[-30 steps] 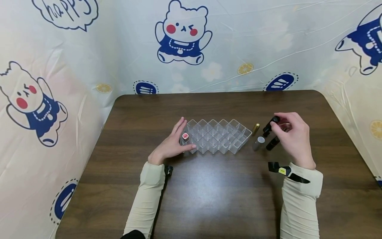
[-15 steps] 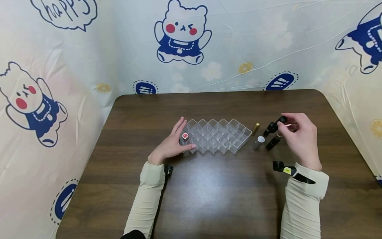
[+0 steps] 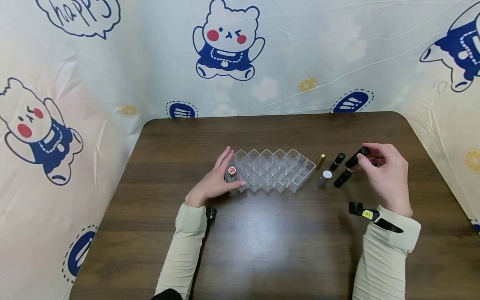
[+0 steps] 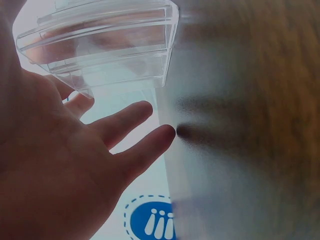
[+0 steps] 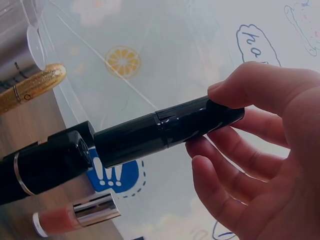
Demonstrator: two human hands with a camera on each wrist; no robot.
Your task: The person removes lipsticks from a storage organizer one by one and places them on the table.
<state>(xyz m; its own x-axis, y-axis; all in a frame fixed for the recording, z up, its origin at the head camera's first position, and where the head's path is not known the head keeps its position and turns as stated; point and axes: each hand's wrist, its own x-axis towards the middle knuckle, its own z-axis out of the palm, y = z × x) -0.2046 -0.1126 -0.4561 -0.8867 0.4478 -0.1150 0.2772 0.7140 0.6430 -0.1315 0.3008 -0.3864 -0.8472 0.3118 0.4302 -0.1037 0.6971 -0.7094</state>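
My left hand (image 3: 213, 183) spreads its straight fingers and thumb around the left end of a clear lipstick organizer (image 3: 271, 173). In the left wrist view, the organizer's clear wall (image 4: 105, 45) shows above the hand (image 4: 70, 145). A lipstick (image 3: 232, 171) with a red-and-white end stands in a left-end compartment. On the right, my right hand (image 3: 388, 177) pinches a black lipstick tube (image 3: 358, 157) between thumb and fingers, tilted. That tube (image 5: 170, 130) has a seam around its middle; its free end overlaps another black tube (image 5: 45, 165) with a silver ring in the right wrist view.
Between organizer and right hand stand a gold tube (image 3: 320, 161), a grey tube (image 3: 324, 179) with a pale top, and two black tubes, one farther back (image 3: 338, 161), one nearer (image 3: 343, 178). A pink tube (image 5: 75, 215) with a silver cap shows in the right wrist view.
My right hand has moved to the right with the black lipstick tube, away from the standing black tube at the back, which now shows separately. The left hand and organizer stay in place.
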